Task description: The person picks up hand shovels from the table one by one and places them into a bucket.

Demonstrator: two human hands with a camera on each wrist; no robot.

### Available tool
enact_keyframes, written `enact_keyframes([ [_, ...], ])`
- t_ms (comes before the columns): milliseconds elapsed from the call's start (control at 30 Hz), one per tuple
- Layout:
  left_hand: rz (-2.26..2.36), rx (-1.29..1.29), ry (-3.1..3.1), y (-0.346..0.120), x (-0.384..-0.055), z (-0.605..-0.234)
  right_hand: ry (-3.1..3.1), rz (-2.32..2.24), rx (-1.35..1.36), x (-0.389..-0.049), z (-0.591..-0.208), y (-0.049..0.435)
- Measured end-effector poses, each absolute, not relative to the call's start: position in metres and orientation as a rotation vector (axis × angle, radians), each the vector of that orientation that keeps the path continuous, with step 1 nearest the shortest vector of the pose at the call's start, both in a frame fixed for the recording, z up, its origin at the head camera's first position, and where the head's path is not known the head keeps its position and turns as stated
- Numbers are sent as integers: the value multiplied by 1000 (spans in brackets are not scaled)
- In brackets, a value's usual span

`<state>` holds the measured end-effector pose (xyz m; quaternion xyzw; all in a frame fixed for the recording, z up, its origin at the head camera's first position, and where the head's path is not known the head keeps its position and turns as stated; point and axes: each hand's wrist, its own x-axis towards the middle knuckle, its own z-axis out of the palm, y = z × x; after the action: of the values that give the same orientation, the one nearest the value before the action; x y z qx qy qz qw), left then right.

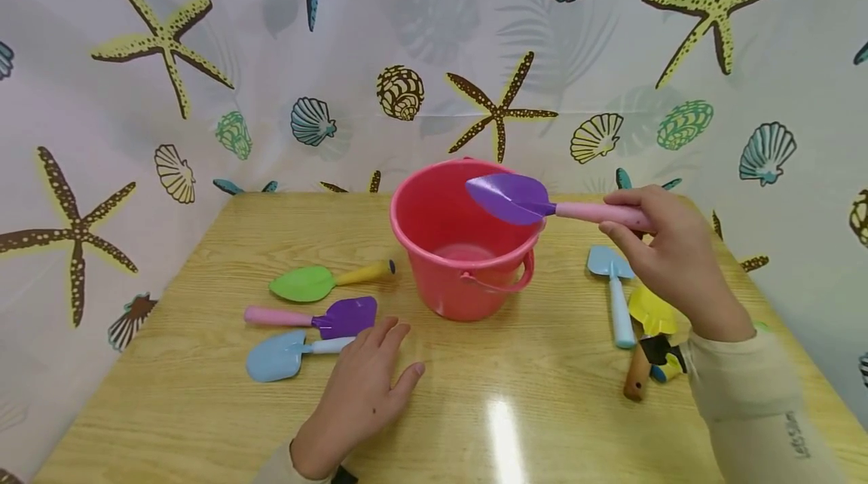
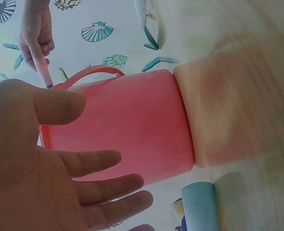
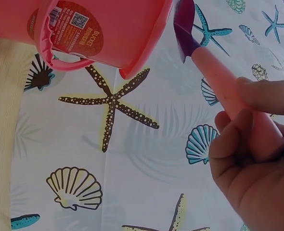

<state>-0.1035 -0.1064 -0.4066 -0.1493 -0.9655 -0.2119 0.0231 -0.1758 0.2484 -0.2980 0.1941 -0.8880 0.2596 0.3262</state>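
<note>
Currently, the right hand [image 1: 678, 261] of the person grasps a pointed purple trowel with a pink handle [image 1: 518, 201], thumb and fingers being curled around the rear part of its handle. The trowel is in the air, and its blade points to the left above the open mouth of a round pinkish-red plastic bucket [image 1: 444, 292]; in the right wrist view, this blade is just beyond the rim. The bucket stands upright on a light wood-grain bench [image 1: 542, 386], its carrying handle hangs down, and a printed label [image 3: 79, 31] is on its wall. The left hand [image 1: 362, 386] is released: it holds nothing, and its fingers are extended. Partly behind these fingers is the handle of a light blue shovel with a rounded blade [image 1: 274, 357]; whether they touch, I cannot tell. Beyond this shovel lie a square-bladed purple shovel with a pink handle [image 1: 349, 317] and, farther, a leaf-shaped green trowel with a yellow handle [image 1: 305, 284]. To the right of the bucket, a small light blue spade [image 1: 618, 303] lies near a yellow tool [image 1: 652, 310], and a brown handle [image 1: 636, 377] lies close by. At the back hangs a white cloth [image 1: 434, 24] printed with starfish and seashells.
</note>
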Motion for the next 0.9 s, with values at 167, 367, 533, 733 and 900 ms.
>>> enact_keyframes([
  [167, -656, -438, -2976, -108, -105, -404, -2300, 733, 499, -177, -300, 246],
  [367, -659, -421, -2960, -109, -106, -402, -2285, 794, 509, -180, -301, 242],
  [533, -692, -415, -2971, -108, -106, -401, -2272, 851, 515, -183, -298, 238],
  [733, -700, -405, -2980, -107, -105, -400, -2241, 963, 514, -186, -298, 234],
  [900, -687, -406, -2975, -107, -105, -400, -2227, 993, 519, -188, -296, 230],
])
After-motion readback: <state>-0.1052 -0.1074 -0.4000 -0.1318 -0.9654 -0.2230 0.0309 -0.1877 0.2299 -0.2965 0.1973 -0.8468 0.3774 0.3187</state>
